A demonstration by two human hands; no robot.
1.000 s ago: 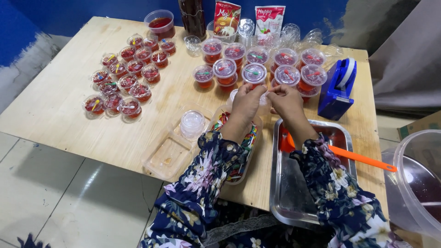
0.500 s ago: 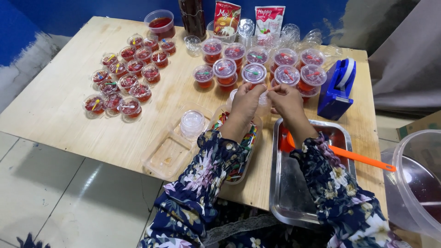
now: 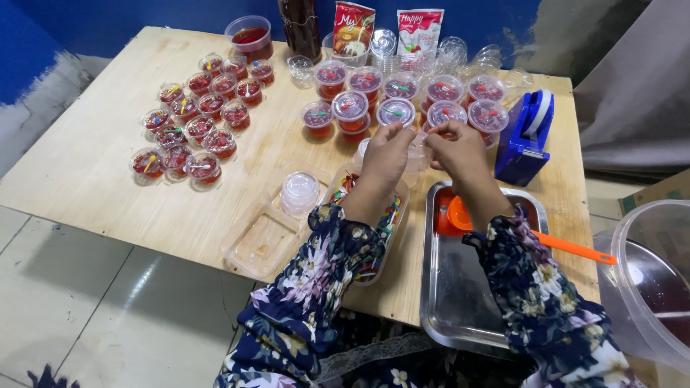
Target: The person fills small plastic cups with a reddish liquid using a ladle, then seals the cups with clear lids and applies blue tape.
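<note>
From the head camera, the left hand (image 3: 387, 152) and the right hand (image 3: 460, 149) meet over a small clear plastic cup with a lid (image 3: 417, 154), fingers of both pinched on it from either side; the cup sits above the pale wooden tabletop (image 3: 108, 179), just in front of a cluster of lidded clear cups of red jelly (image 3: 402, 97). Under the left forearm lies a clear oblong tub of small coloured spoons (image 3: 381, 223) (largely hidden by the flowered sleeve). Beside it to the left stand a stack of clear lids (image 3: 300, 192) and an empty clear plastic tray (image 3: 262, 241). Under the right wrist a steel tray (image 3: 460, 287) holds an orange long-handled ladle (image 3: 532, 237). A blue tape dispenser (image 3: 528, 136) stands near the right hand. A second group of filled jelly cups (image 3: 198, 126) sits well apart at the left.
</note>
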